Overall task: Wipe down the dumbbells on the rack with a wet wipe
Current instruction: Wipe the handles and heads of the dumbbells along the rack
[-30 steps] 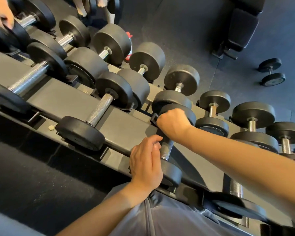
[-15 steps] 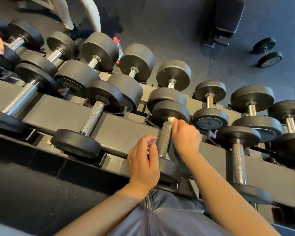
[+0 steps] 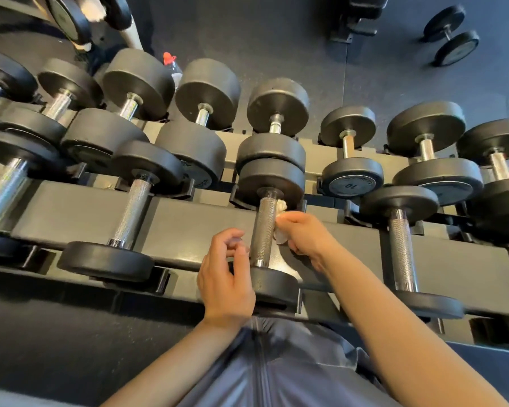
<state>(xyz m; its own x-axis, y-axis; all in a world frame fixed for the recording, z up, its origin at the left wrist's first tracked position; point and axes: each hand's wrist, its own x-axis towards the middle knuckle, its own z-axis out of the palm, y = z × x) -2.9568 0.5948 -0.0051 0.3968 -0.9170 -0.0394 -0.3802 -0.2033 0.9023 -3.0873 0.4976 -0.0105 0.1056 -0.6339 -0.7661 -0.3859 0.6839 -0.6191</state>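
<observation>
The left hand (image 3: 225,284) hovers with fingers loosely curled beside the dumbbell (image 3: 268,233) on the rack (image 3: 194,223). The right hand (image 3: 304,237) pinches a white wipe (image 3: 280,211) against the handle's right side. Farther back, more dumbbells (image 3: 278,127) sit in a row.

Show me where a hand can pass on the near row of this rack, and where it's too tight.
Bare rack beam shows between the handle being wiped and the left neighbour's handle; another stretch runs toward the right neighbour's handle. Tight spots: around the wiped handle, where the right hand holds the wipe and the left hand hovers; the far row's heads nearly touch.
</observation>
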